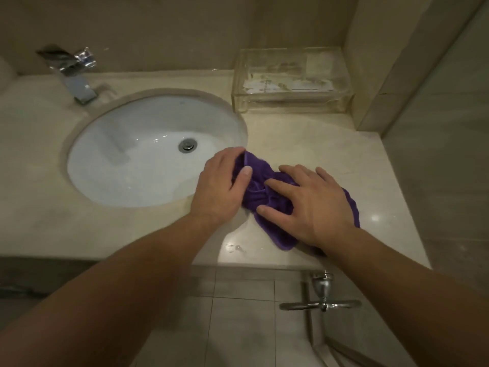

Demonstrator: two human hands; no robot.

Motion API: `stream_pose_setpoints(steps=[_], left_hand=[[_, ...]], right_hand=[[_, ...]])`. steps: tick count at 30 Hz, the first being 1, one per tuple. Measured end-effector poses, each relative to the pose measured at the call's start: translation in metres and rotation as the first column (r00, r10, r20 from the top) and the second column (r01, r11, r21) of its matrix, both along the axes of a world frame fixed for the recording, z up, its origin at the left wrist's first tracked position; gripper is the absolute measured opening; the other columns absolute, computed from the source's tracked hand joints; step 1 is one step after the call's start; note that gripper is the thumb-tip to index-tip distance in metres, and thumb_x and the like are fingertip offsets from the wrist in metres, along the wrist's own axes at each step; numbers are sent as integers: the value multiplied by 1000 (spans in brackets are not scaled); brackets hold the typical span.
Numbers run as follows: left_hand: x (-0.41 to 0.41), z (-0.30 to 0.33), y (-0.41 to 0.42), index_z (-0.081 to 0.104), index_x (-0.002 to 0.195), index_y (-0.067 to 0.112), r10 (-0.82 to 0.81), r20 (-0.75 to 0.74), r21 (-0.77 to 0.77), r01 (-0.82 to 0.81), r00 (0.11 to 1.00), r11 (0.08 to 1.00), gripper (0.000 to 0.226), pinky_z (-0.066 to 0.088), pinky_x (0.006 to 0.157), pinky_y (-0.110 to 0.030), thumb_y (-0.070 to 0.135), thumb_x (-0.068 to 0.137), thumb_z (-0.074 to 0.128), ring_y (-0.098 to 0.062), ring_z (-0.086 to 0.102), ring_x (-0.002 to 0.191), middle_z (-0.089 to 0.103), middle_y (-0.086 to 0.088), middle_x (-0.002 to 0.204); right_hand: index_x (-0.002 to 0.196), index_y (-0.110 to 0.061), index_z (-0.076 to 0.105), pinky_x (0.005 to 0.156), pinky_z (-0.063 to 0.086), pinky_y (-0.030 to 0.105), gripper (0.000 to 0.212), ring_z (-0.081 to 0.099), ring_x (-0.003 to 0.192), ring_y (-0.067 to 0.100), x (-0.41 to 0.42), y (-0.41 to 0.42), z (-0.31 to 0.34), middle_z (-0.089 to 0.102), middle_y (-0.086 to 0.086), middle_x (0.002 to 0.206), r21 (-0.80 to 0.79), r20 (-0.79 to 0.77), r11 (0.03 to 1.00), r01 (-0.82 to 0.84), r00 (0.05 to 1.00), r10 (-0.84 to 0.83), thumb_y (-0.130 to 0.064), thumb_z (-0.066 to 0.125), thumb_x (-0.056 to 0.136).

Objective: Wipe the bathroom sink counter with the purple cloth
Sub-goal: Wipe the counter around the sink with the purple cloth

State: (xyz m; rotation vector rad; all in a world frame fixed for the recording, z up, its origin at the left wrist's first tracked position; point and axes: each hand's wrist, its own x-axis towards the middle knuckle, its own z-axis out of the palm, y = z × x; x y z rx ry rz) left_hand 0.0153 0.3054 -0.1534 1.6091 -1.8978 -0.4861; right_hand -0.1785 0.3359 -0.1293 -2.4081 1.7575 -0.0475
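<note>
Bunching at centre frame, the purple cloth (260, 193) looks soft and light; our left hand (221, 185) grips its edge, right hand (315, 205) fingers spread flat, pressing it onto the worktop (330, 154).

Dim, warm light; glare on counter (375, 217) (edges bowed).

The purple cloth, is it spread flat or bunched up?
Bunched up: the purple cloth shows deep creases between the left hand and right hand.
</note>
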Motion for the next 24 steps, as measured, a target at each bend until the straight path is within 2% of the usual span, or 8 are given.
stream_pose_setpoints(steps=[2, 4, 6, 8, 11, 15, 18, 24], left_hand=[[9, 5, 1, 46, 142, 21, -78, 108, -30, 81, 991, 996, 51, 37, 111, -45, 46, 98, 34, -19, 44, 131, 51, 0, 143], [16, 11, 6, 45, 145, 23, -141, 215, -40, 153, 966, 987, 49, 30, 116, -38, 40, 99, 42, -18, 39, 137, 46, -1, 149], [22, 13, 14, 53, 141, 21, -262, 318, -8, 280, 911, 960, 45, 28, 113, -32, 30, 97, 48, -18, 42, 134, 50, -2, 146], [30, 8, 25, 63, 132, 18, -333, 320, 33, 341, 887, 940, 40, 27, 110, -27, 23, 96, 46, -19, 49, 129, 59, -2, 139], [42, -2, 46, 60, 136, 17, -295, 302, 47, 295, 906, 954, 42, 13, 113, -19, 23, 99, 40, -17, 42, 135, 55, 0, 143], [46, -4, 63, 46, 146, 19, -279, 365, 87, 266, 888, 960, 44, 13, 121, -33, 22, 104, 34, -19, 27, 147, 40, 1, 155], [41, -6, 74, 35, 152, 23, -226, 400, 118, 195, 888, 974, 47, 7, 122, -34, 25, 105, 29, -17, 14, 152, 27, 4, 162], [15, -6, 83, 22, 156, 26, -165, 477, 145, 108, 863, 983, 52, 5, 124, -40, 29, 104, 22, -22, 5, 153, 17, 2, 165]], right_hand=[[142, -43, 50, 121, 20, 45, 72, 37, 142, 17, 8, 9, -2, 42, -7, 155, -25, 13, 999, -38, 999, 38, -81, 24, 87], [139, -41, 54, 120, 24, 45, 71, 42, 139, 18, 15, 17, -1, 46, -6, 153, -30, 18, 998, -60, 998, 60, -80, 26, 87], [138, -40, 57, 119, 26, 44, 68, 45, 137, 17, 22, 25, -2, 48, -6, 152, -33, 24, 995, -92, 995, 93, -78, 30, 88], [137, -40, 57, 118, 26, 43, 66, 47, 135, 18, 28, 35, -2, 49, -5, 151, -38, 39, 993, -110, 993, 111, -77, 35, 88], [139, -42, 54, 118, 27, 42, 64, 47, 136, 18, 39, 47, -3, 48, -4, 152, -37, 44, 992, -119, 992, 120, -76, 38, 87], [134, -41, 59, 114, 34, 43, 60, 50, 133, 19, 50, 59, -6, 51, -3, 150, -74, 59, 993, -94, 993, 98, -74, 43, 86], [130, -41, 61, 112, 36, 43, 57, 51, 131, 19, 52, 66, -9, 52, -3, 148, -94, 72, 993, -76, 994, 83, -73, 45, 86], [131, -43, 60, 111, 35, 50, 60, 48, 134, 25, 32, 68, -11, 50, -4, 149, -98, 122, 994, -46, 991, 58, -75, 45, 81]])
